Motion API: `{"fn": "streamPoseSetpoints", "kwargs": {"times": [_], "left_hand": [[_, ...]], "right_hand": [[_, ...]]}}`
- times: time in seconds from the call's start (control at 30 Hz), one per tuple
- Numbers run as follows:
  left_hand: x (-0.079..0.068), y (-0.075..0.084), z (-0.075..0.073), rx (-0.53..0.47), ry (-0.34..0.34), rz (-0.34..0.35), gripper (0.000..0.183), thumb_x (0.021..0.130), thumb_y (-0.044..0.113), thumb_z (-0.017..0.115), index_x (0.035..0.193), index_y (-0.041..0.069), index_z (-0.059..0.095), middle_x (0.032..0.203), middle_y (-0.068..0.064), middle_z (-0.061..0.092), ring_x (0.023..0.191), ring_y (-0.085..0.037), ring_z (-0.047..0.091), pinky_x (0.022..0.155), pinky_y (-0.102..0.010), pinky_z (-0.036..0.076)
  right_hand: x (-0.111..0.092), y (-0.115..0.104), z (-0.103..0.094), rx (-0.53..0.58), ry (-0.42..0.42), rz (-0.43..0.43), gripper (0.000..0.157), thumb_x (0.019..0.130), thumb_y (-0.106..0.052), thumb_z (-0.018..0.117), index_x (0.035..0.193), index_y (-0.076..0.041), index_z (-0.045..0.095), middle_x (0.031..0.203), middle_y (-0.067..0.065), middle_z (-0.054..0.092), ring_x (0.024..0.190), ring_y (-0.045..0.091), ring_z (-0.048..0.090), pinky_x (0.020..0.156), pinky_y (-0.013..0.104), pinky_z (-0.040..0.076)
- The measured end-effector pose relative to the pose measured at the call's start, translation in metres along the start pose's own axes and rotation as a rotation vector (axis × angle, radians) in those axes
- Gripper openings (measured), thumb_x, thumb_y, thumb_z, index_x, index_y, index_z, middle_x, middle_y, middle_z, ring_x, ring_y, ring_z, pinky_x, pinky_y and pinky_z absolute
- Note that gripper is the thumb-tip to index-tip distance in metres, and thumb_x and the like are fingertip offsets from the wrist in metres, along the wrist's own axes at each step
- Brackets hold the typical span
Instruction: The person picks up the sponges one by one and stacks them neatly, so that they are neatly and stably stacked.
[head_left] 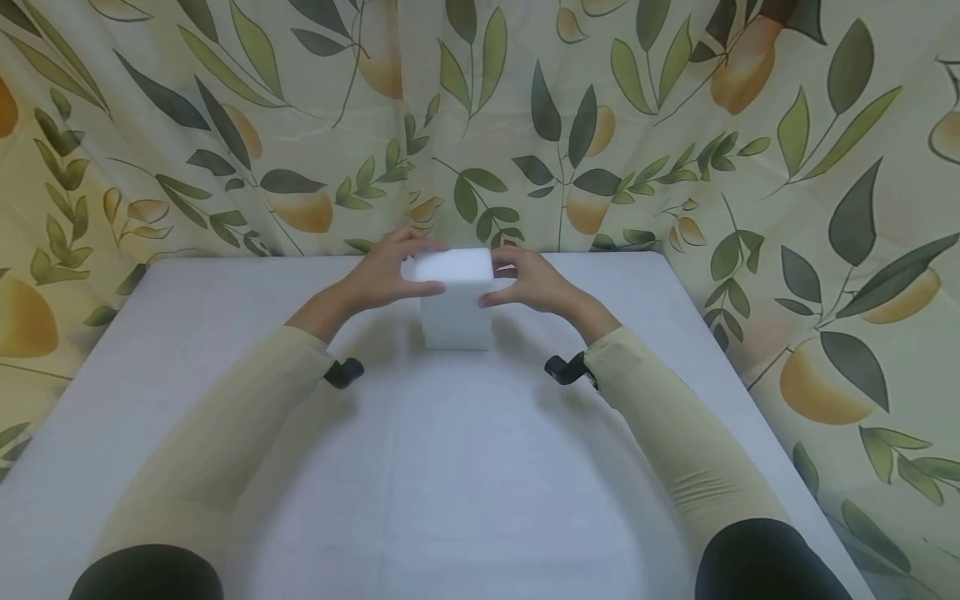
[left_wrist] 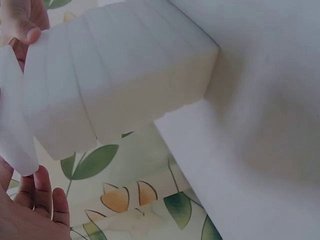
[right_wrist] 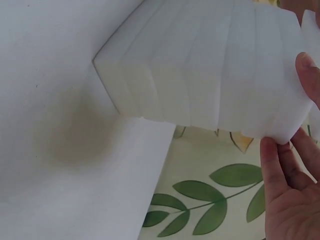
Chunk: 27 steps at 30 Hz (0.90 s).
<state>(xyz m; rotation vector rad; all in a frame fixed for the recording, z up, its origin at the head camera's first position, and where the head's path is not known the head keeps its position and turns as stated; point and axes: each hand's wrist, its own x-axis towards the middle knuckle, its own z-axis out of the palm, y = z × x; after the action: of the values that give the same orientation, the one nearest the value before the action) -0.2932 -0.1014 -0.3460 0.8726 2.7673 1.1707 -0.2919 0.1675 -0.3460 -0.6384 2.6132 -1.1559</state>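
A stack of white foam blocks, looking like sponges point(head_left: 456, 323), stands upright near the table's far edge. Thin seams between several layers show in both wrist views. The top sponge point(left_wrist: 14, 117) sits slightly apart from the layers below, a narrow gap between them. My left hand point(head_left: 384, 273) holds this top sponge at its left side, thumb in front and fingers behind. On the opposite side, my right hand point(head_left: 538, 283) grips the upper end of the stack, its thumb point(right_wrist: 306, 67) on the front and fingertips at the rear edge.
A white cloth covers the table point(head_left: 465, 467). Behind and beside it hangs a leaf-and-fruit patterned curtain point(head_left: 480, 125). Small black devices point(head_left: 345, 372) are worn at both wrists, over pale sleeves point(head_left: 225, 442).
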Motion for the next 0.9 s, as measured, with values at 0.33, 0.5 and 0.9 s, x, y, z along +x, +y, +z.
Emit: {"fn": "streamPoseSetpoints", "kwargs": {"times": [0.33, 0.5, 0.9], "left_hand": [[0.0013, -0.0005, 0.0051, -0.032, -0.009, 0.014, 0.059, 0.081, 0.036, 0.081, 0.134, 0.02, 0.061, 0.125, -0.004, 0.05, 0.112, -0.022, 0.048, 0.091, -0.042, 0.048], [0.0029, -0.0024, 0.0073, -0.037, -0.014, 0.017, 0.06, 0.081, 0.035, 0.081, 0.134, 0.018, 0.061, 0.126, -0.005, 0.05, 0.113, -0.022, 0.048, 0.093, -0.044, 0.048], [0.0057, -0.0047, 0.0103, -0.009, -0.022, 0.012, 0.061, 0.08, 0.036, 0.081, 0.135, 0.019, 0.06, 0.125, -0.004, 0.05, 0.112, -0.022, 0.048, 0.093, -0.043, 0.049]], "right_hand": [[-0.0005, 0.001, 0.0011, 0.025, 0.005, 0.009, 0.072, 0.074, -0.022, 0.088, 0.135, -0.007, 0.054, 0.131, 0.01, 0.055, 0.128, 0.029, 0.053, 0.104, 0.043, 0.047], [-0.0017, 0.001, 0.0015, 0.021, 0.01, 0.014, 0.073, 0.074, -0.023, 0.088, 0.136, -0.007, 0.053, 0.132, 0.01, 0.055, 0.128, 0.03, 0.054, 0.103, 0.043, 0.048], [0.0003, 0.0054, 0.0021, 0.019, 0.016, 0.014, 0.074, 0.075, -0.026, 0.087, 0.137, -0.007, 0.052, 0.134, 0.008, 0.055, 0.129, 0.028, 0.053, 0.104, 0.041, 0.047]]}}
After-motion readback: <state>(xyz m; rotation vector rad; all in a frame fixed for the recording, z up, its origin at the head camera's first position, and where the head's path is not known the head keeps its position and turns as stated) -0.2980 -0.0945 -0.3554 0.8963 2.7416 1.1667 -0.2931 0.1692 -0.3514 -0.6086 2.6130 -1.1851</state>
